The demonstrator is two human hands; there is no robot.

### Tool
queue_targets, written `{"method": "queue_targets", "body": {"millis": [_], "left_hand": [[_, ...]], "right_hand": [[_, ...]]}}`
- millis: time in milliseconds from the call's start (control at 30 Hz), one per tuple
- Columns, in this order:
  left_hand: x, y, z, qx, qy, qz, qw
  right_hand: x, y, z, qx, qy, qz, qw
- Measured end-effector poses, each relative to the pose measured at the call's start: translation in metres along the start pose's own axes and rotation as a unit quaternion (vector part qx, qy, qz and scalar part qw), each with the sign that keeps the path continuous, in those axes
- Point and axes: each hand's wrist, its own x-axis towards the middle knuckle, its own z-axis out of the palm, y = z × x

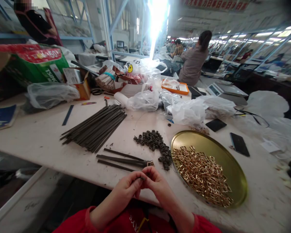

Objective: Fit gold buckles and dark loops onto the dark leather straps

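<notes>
My left hand [129, 185] and my right hand [155, 182] meet at the table's front edge, fingers closed together. Between the fingertips shows a small dark piece [142, 178], probably a strap loop; the fingers mostly cover it. Just beyond them lie a few dark straps [121, 159], one with a gold buckle [150, 163] at its end. A heap of small dark strap loops [154, 142] is past my right hand. To the right, a round gold tray [229, 155] holds a pile of gold buckles [203, 176].
A bundle of long dark straps [94, 127] lies on the table at left. Plastic bags [184, 108], a cardboard box [83, 87] and an orange tray [181, 89] stand at the back. Two black phone-like objects [240, 144] rest at right. Other people work farther off.
</notes>
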Motion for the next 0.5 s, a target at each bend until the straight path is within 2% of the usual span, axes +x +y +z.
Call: {"method": "queue_targets", "body": {"millis": [67, 100, 133, 167, 233, 267, 367, 500], "left_hand": [[0.007, 0.0, -0.004, -0.007, 0.013, -0.013, 1.0], [0.01, 0.001, -0.006, -0.005, 0.023, -0.021, 0.999], [0.013, 0.003, -0.008, -0.003, 0.033, -0.031, 0.999], [0.015, 0.005, -0.009, -0.001, 0.042, -0.04, 0.998], [0.019, 0.008, -0.011, -0.002, 0.058, -0.057, 0.997], [0.02, 0.009, -0.011, -0.003, 0.064, -0.063, 0.996], [0.024, 0.007, -0.015, -0.001, 0.067, -0.069, 0.995], [0.025, 0.003, -0.021, 0.011, 0.063, -0.068, 0.996]], "right_hand": [[0.013, -0.014, -0.02, -0.185, 0.019, -0.048, 0.981], [0.022, -0.023, -0.03, -0.295, 0.048, -0.085, 0.95], [0.033, -0.031, -0.039, -0.422, 0.08, -0.122, 0.895], [0.043, -0.037, -0.047, -0.537, 0.102, -0.145, 0.825], [0.065, -0.044, -0.055, -0.623, 0.106, -0.159, 0.759], [0.075, -0.044, -0.056, -0.647, 0.099, -0.159, 0.739], [0.095, -0.037, -0.052, -0.703, 0.088, -0.148, 0.69], [0.102, -0.029, -0.048, -0.757, 0.094, -0.137, 0.632]]}}
